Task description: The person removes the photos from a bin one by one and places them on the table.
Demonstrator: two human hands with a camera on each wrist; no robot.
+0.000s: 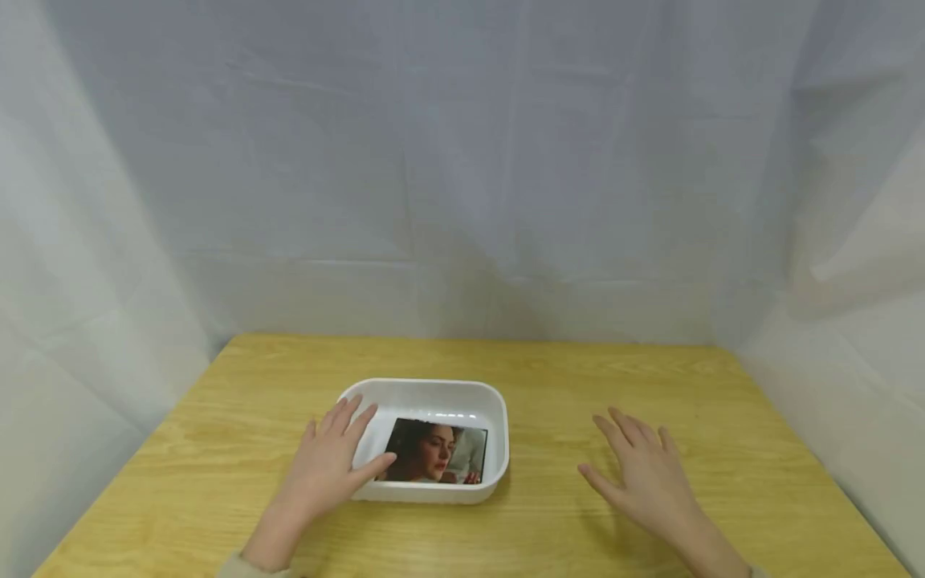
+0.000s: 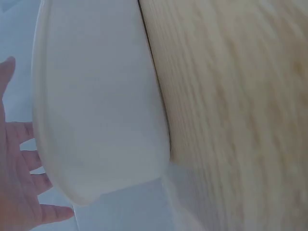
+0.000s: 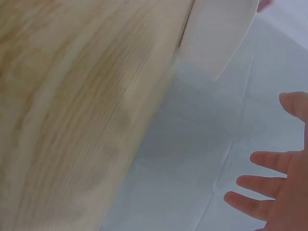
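A white rectangular plastic basin (image 1: 499, 437) with rounded corners stands on the wooden table. Flat on its bottom lies a glossy photo print (image 1: 412, 453) of a person with dark hair. My left hand (image 1: 325, 466) hovers over the basin's left side, fingers spread and thumb overlapping the photo's edge in the head view. In the left wrist view, the basin's outer wall (image 2: 101, 96) fills the middle, with the fingertips by its rim. To the right of the basin, my right hand (image 1: 646, 478) is held above the table with fingers spread, holding nothing.
The light wooden table (image 1: 564, 377) runs back to a grey-white cloth (image 1: 462, 201) hanging behind it. More pale cloth hangs along the left (image 1: 87, 265) and right sides (image 1: 860, 345).
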